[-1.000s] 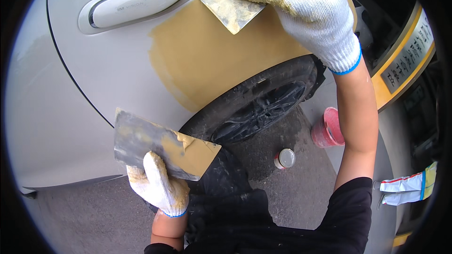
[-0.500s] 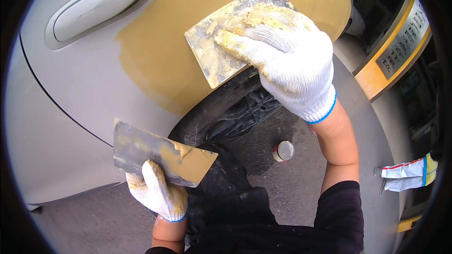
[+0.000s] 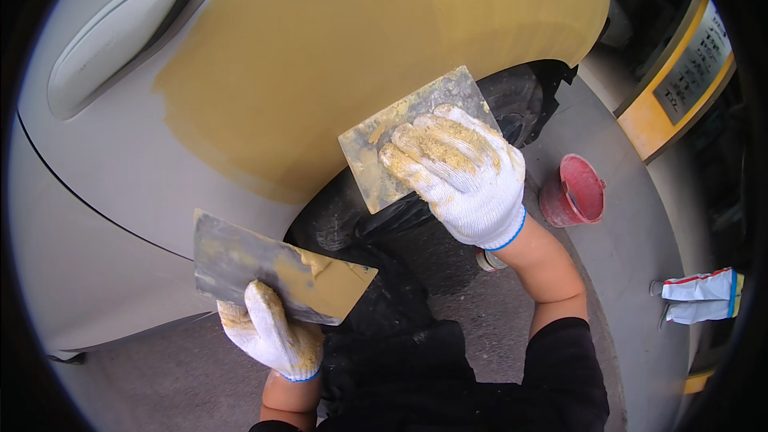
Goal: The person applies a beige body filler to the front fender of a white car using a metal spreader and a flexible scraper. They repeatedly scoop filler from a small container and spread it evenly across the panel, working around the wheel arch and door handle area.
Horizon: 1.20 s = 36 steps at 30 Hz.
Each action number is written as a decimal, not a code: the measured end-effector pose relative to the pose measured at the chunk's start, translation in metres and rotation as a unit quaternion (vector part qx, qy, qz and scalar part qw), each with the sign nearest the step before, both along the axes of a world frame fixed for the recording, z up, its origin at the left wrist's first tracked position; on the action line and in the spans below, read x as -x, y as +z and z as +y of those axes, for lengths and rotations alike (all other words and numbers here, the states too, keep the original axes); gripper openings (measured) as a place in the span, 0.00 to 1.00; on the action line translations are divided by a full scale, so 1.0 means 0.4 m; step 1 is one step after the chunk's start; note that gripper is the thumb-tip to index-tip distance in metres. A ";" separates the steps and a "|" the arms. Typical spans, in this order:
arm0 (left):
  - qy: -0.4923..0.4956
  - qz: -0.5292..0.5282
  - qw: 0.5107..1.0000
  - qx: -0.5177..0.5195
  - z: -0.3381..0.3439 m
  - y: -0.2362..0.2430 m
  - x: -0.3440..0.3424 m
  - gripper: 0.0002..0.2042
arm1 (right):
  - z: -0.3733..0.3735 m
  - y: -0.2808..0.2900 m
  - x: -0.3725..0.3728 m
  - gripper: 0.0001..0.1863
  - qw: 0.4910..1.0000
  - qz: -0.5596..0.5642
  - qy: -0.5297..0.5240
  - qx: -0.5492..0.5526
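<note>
At two o'clock a yellow-framed sign (image 3: pixel 680 80) carries dark characters on a grey panel, curved by the lens. The small can (image 3: pixel 490 262), toward four o'clock, is mostly hidden by the right wrist, and any label on it cannot be read.

The right hand (image 3: pixel 460 176), just off centre toward three o'clock, grips a square metal putty spreader (image 3: pixel 378 138); its gloved fingers lie bunched over the near face, pointing to ten o'clock. The left hand (image 3: pixel 276 332), at seven o'clock, grips a rectangular putty board (image 3: pixel 232 248) by its lower edge, one finger or thumb on top. A smooth mass of tan putty (image 3: pixel 342 286) covers the board's three o'clock end, beyond those fingers. Both gloves are smeared with putty.

From eleven to one o'clock a tan filler patch (image 3: pixel 320 72) spreads across the silver car (image 3: pixel 104 224), its ragged border near ten o'clock beside an oval trim piece (image 3: pixel 112 52). The spreader overlaps the patch's lower edge and the wheel arch in view; whether it touches cannot be told.

A gap separates spreader and board, with the dark tyre (image 3: pixel 330 226) behind it. Past the right forearm, a red bucket (image 3: pixel 582 192) sits at three o'clock, and another person's legs (image 3: pixel 698 298) show near four o'clock.
</note>
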<state>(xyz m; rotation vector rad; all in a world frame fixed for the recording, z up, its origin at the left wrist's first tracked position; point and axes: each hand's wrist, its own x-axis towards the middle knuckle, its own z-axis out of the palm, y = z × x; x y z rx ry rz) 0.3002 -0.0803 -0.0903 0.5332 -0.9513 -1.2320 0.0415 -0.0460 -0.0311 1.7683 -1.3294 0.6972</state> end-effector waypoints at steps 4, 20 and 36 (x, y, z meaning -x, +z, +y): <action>0.013 -0.015 1.000 -0.008 0.002 -0.005 0.008 0.17 | -0.012 -0.082 0.034 0.22 0.999 -0.023 0.032 -0.007; 0.022 0.138 0.989 0.042 0.005 0.105 0.072 0.13 | 0.085 0.021 -0.098 0.21 0.885 -0.361 0.266 -0.127; 0.115 0.136 0.979 0.096 -0.049 0.195 -0.095 0.12 | -0.011 0.451 -0.108 0.14 0.979 -0.072 0.179 0.071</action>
